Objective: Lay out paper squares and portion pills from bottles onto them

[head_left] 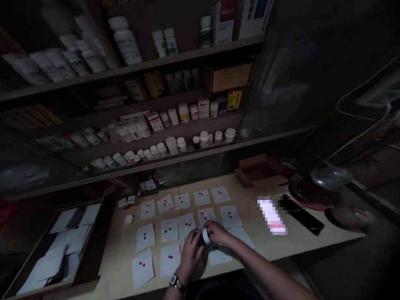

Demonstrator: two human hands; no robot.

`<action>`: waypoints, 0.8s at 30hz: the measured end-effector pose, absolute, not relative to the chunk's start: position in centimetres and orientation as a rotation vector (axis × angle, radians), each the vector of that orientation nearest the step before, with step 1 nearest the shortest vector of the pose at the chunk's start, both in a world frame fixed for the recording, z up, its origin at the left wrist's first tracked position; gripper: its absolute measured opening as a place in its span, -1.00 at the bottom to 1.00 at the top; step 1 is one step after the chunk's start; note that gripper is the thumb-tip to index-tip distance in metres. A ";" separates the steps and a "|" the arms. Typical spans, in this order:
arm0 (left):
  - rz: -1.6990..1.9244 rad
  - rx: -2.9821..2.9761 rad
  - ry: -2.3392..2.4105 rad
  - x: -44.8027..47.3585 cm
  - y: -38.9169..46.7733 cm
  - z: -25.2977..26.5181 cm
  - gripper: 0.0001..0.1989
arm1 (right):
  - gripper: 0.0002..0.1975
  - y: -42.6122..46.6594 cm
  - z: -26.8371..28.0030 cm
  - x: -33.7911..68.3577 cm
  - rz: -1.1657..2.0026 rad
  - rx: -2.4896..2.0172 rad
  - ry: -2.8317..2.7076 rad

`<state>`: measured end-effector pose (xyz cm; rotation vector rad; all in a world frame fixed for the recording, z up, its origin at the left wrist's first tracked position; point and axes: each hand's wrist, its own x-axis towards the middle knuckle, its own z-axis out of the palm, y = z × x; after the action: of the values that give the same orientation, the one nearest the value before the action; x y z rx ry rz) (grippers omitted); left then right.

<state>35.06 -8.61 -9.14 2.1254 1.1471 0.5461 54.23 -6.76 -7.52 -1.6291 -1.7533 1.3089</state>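
My left hand (191,246) is wrapped round a small dark pill bottle (200,241), mostly covered by the fingers. My right hand (218,234) is closed on the bottle's white cap (205,236); whether the cap sits on the bottle or is loose I cannot tell. Beneath and around both hands, squares of white paper lie in rows, such as one paper (143,273) at the front left. Most carry small dark red tablets (170,257), and some also hold white ones. Parts of the nearest papers are hidden by my hands and forearms.
A wooden drawer (99,246) with white papers stands at the left. A round white lid (128,219) lies near small boxes (128,202). To the right are a black phone (303,216), a blurred-out bright item and a cardboard box (261,173). Medicine shelves (175,160) rise behind.
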 end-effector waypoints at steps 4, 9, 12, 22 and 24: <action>0.544 2.121 1.183 34.8 -8.3 -9.1 -0.44 | -0.80 -7.3 -7.4 54.6 1.154 -1.451 -1.690; 0.581 2.112 1.293 34.3 -7.8 -9.4 -0.50 | -0.80 -5.2 -7.8 56.4 0.962 -1.720 -1.581; 0.584 2.124 1.310 34.4 -7.6 -9.7 -0.51 | -0.77 -3.3 -8.8 56.2 0.893 -2.081 -1.737; 0.589 2.129 1.314 34.4 -7.3 -9.5 -0.49 | -0.76 -2.5 -10.4 54.9 0.798 -2.274 -1.786; 0.580 2.120 1.310 34.3 -7.1 -9.4 -0.49 | -0.78 -3.2 -9.7 55.1 0.789 -2.147 -1.713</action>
<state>34.33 -7.06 -9.35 2.1198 1.3104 0.5804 55.13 -3.18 -9.74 -2.1467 -1.7133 0.7893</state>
